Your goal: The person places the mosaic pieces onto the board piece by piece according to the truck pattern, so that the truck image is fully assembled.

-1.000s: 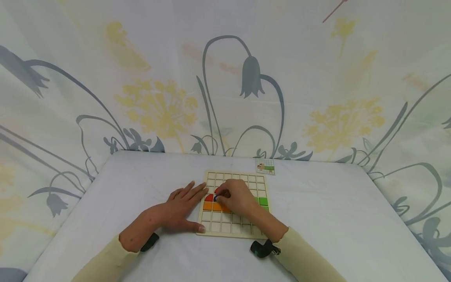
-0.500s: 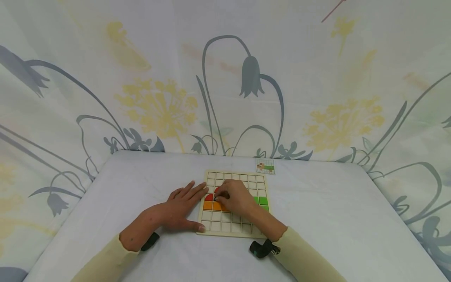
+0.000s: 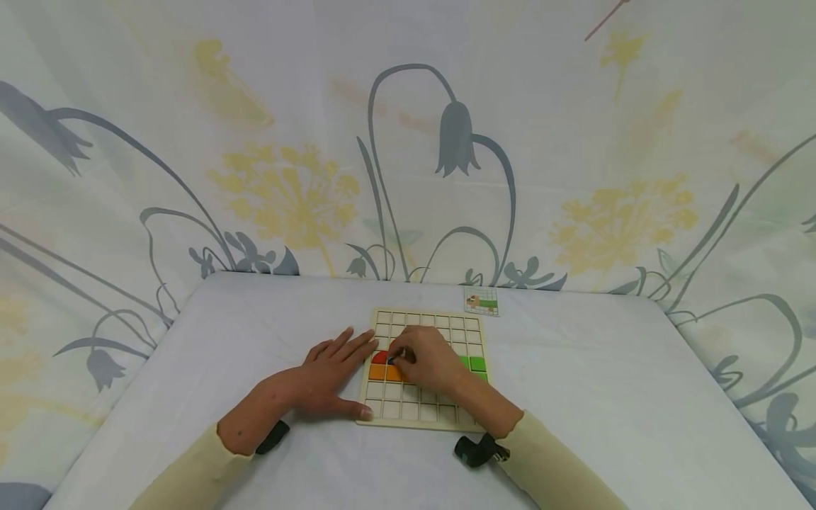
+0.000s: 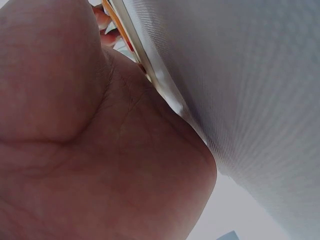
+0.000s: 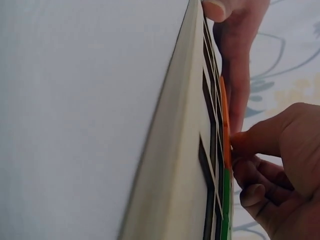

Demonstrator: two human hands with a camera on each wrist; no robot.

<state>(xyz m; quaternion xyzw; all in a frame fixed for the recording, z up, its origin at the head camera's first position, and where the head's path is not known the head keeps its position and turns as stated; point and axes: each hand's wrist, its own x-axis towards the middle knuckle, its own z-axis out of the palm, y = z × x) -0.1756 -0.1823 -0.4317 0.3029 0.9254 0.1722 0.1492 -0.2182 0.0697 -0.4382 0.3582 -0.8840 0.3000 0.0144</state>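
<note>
A wooden grid board [image 3: 409,409] lies on the table with colored pieces set in its cells. My left hand [image 3: 325,382] rests along the board's left edge, fingers spread and straight, thumb at the near corner. With bent thumb and fingers, my right hand [image 3: 430,358] pinches a small dark blue piece [image 3: 391,361], low over the cell beside a red piece [image 3: 379,357]. Orange pieces [image 3: 377,372] fill the row just nearer, and green pieces [image 3: 477,363] sit to the right. My right hand hides the board's middle. In the right wrist view, its fingertips [image 5: 242,142] are close to the board surface.
A small printed card [image 3: 481,301] with a colored grid picture lies behind the board's far right corner. The table has a white cloth [image 3: 586,382]. A flower-patterned curtain [image 3: 408,142] rises behind the table.
Both hands stay in nearly the same place. The right fingertips shift slightly around the blue piece, which is more hidden half a second ago than now.
</note>
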